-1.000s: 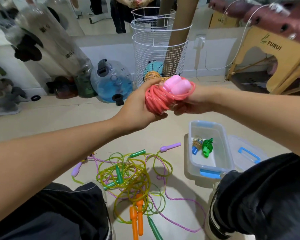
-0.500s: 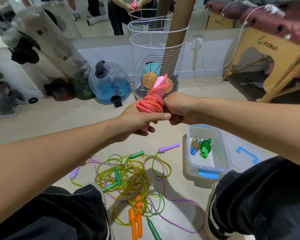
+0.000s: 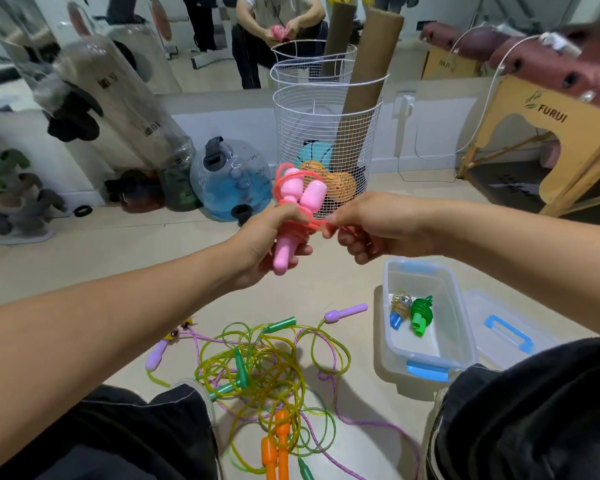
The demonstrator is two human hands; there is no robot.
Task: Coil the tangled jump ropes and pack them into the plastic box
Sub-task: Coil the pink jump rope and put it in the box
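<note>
Since half a second ago, the pink jump rope (image 3: 297,206) has been turned so both handles stand upright. It is gripped around its coiled middle by the left hand (image 3: 264,242), held in the air above the floor. A strand of cord is pinched by the right hand (image 3: 374,225), fingers curled. The plastic box (image 3: 426,327) sits open on the floor, with two coiled ropes inside.

The pink jump rope (image 3: 300,199) has smooth, shiny plastic handles. The plastic box (image 3: 426,320) is see-through and glossy. At twelve o'clock, the basket (image 3: 326,133) is thin white wire.
</note>
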